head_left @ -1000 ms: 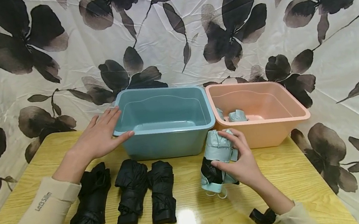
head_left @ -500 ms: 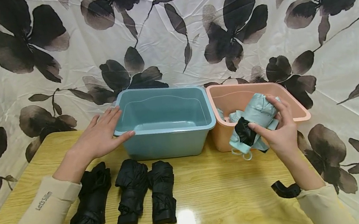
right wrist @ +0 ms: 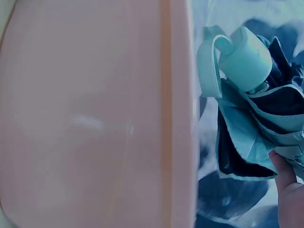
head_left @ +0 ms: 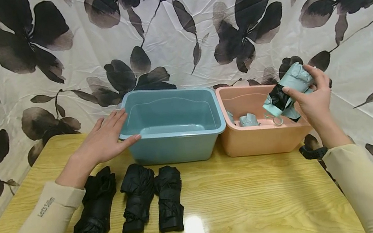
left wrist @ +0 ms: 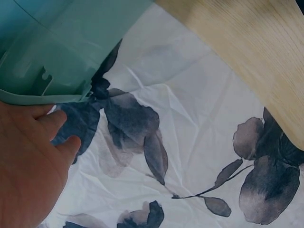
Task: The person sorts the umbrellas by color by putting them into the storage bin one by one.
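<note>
My right hand (head_left: 318, 100) grips a light blue folding umbrella (head_left: 295, 79) above the right part of the pink bin (head_left: 258, 140). The umbrella is tilted, with black fabric showing midway and a thin cord loop at its lower end. In the right wrist view its pale handle (right wrist: 247, 59), strap and loose folds show beside the bin's rim. Inside the pink bin lies another light blue item (head_left: 248, 120), with a further bit of light blue at the left wall. My left hand (head_left: 105, 140) rests, fingers extended, at the left rim of the blue bin (head_left: 173, 150).
Three black folding umbrellas lie on the wooden table (head_left: 249, 203) at front left: a left one (head_left: 96, 214), a middle one (head_left: 138, 199) and a right one (head_left: 169, 198), their wrist loops toward me. A floral cloth (head_left: 189, 32) hangs behind both bins.
My right hand has carried the light blue folding umbrella up and to the right, from in front of the bins to above the pink bin. The left hand stays at the blue bin's rim.
</note>
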A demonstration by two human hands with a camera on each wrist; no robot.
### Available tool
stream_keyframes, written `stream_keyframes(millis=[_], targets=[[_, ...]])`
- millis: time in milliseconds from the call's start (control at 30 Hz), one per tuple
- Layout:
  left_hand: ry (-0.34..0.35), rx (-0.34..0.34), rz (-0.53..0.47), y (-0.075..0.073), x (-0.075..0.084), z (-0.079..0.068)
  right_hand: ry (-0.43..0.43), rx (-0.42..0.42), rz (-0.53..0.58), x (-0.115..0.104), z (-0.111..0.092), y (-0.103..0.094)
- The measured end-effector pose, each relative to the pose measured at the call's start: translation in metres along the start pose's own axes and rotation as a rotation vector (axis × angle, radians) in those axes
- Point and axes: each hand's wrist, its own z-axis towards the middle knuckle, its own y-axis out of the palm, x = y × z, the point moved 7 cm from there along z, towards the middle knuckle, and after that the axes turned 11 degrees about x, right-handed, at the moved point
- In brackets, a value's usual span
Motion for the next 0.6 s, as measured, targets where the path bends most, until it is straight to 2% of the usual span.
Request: stream_keyframes(millis=[100,267,467,600], targets=[[0.000,-0.003,0.001,0.000,0.000,0.000,0.019,-0.031,-0.142,0.012,0.015,0.003],[-0.002,-0.009,0.005,-0.001,0.000,0.000,0.049,-0.117,-0.270,0.033,0.029,0.015],[-0.008,-0.009,0.005,-0.001,0.000,0.001,0.051,-0.303,-0.357,0.059,0.034,0.036],[-0.004,-0.009,0.007,-0.001,0.000,0.000,0.040,-0.458,-0.437,0.075,0.034,0.051]])
